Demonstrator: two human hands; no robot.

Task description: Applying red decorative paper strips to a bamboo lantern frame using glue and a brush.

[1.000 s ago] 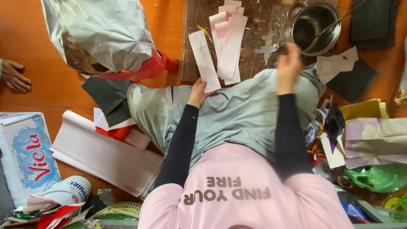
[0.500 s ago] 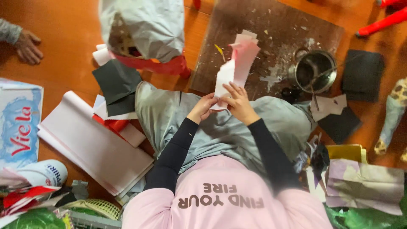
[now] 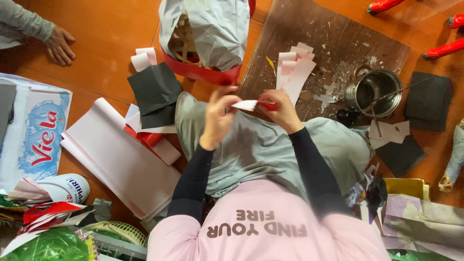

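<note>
Both hands raised, left hand and right hand pinched shut on a small paper strip stretched between the fingertips. Likely to tear or crease if pulled unevenly.

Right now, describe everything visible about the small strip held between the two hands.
The paper strip is small, flat and white with a faint pink tint, apparently thin paper or card. It runs roughly level between both hands, above the grey-clad lap. The left hand pinches its left end with the fingertips; the right hand grips the other end, where something red shows against it. Whether that red part belongs to the strip cannot be told.
</note>
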